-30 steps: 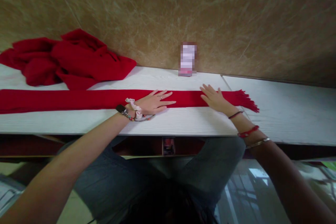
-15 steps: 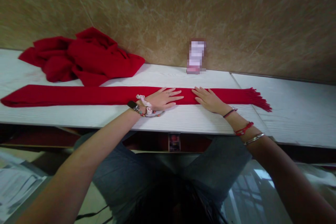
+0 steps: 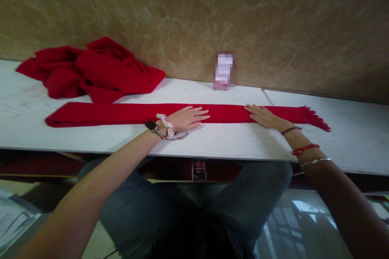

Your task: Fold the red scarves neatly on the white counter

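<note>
A red scarf point(image 3: 127, 114) lies in a long flat strip along the white table, folded over at its left end and fringed at its right end. My left hand point(image 3: 187, 119) rests flat on the middle of the scarf, fingers stretched toward the right. Farther right, my right hand point(image 3: 265, 116) lies on the same strip near the fringe, its fingers extended and pointing left. Neither hand is closed around the fabric. Behind the scarf's left half sits a crumpled heap of red cloth point(image 3: 106, 71).
The white table point(image 3: 212, 141) runs narrow along a brown marbled wall point(image 3: 188, 16). Against the wall stands a small box-like item point(image 3: 224, 71), its face blurred out. My knees are under the table edge. Papers point(image 3: 15, 222) show at the lower left.
The scarf's folded left end has shifted well to the right, and its fringe a little to the right. My right hand has moved right along it; my left hand stays nearly in place.
</note>
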`<state>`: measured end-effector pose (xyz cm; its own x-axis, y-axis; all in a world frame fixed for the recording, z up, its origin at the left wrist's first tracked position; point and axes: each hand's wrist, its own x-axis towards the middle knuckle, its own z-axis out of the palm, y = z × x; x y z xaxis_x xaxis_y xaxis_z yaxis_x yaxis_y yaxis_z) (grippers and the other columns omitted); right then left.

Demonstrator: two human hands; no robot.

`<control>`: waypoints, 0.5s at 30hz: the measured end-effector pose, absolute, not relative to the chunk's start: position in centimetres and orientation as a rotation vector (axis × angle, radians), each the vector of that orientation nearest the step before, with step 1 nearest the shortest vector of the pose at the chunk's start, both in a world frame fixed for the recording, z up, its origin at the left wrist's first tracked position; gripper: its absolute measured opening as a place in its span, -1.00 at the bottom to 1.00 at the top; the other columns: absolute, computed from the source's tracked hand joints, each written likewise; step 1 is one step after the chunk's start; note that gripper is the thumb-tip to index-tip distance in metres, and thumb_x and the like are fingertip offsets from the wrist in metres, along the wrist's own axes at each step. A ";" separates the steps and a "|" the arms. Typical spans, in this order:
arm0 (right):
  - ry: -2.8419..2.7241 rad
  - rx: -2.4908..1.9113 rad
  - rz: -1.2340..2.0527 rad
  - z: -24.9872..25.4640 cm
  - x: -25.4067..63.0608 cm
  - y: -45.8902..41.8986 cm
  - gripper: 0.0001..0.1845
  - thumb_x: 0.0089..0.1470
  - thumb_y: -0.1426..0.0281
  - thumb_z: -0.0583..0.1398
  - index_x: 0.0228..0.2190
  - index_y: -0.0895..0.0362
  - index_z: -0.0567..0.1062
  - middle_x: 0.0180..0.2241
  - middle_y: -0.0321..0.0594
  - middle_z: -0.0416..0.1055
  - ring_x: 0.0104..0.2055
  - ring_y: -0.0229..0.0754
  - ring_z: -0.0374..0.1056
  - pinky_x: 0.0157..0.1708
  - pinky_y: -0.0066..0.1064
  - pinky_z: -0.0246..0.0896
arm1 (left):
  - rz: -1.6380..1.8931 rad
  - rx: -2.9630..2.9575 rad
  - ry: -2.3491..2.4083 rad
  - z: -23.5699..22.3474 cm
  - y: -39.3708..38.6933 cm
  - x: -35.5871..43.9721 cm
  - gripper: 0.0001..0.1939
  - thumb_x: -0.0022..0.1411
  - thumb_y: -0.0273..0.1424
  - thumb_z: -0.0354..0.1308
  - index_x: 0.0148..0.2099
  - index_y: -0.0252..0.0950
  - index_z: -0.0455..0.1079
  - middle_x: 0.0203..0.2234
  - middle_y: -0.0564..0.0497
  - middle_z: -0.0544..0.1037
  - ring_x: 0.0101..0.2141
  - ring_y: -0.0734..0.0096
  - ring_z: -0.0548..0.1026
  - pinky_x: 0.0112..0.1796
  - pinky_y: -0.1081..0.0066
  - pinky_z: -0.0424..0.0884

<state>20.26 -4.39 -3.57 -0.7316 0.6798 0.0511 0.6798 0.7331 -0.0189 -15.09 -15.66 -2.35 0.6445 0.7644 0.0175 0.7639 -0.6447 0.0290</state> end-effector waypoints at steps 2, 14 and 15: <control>-2.831 -1.127 0.031 -3.1 19.3 -4.4 -0.54 0.19 0.34 -0.11 0.10 0.12 0.21 0.15 -0.04 0.11 0.19 -0.02 -0.01 0.09 0.00 -0.03 | 0.054 2.834 1.320 -2.3 -15.7 -15.1 -0.55 0.35 -0.26 -0.28 0.25 -0.13 -0.06 0.23 0.10 0.00 0.21 0.41 -0.10 0.13 0.26 -0.14; -2.798 -0.623 0.066 -2.3 10.9 -8.5 -0.63 0.13 0.40 0.01 -0.06 0.23 0.41 0.00 -0.06 0.34 0.06 -0.12 0.22 0.06 -0.21 0.14 | 0.300 2.949 1.441 -1.9 -15.5 -15.1 -0.68 0.31 -0.31 -0.10 0.03 -0.29 0.31 -0.03 -0.06 0.39 -0.05 0.39 0.34 -0.03 0.36 0.21; -2.789 -0.627 0.055 -2.3 11.1 -8.6 -0.64 0.13 0.40 0.02 -0.06 0.22 0.41 -0.01 -0.06 0.35 0.05 -0.12 0.23 0.05 -0.21 0.15 | 0.319 2.958 1.421 -1.9 -15.5 -15.2 -0.69 0.29 -0.31 -0.07 0.01 -0.29 0.33 -0.05 -0.06 0.40 -0.07 0.38 0.36 -0.05 0.37 0.23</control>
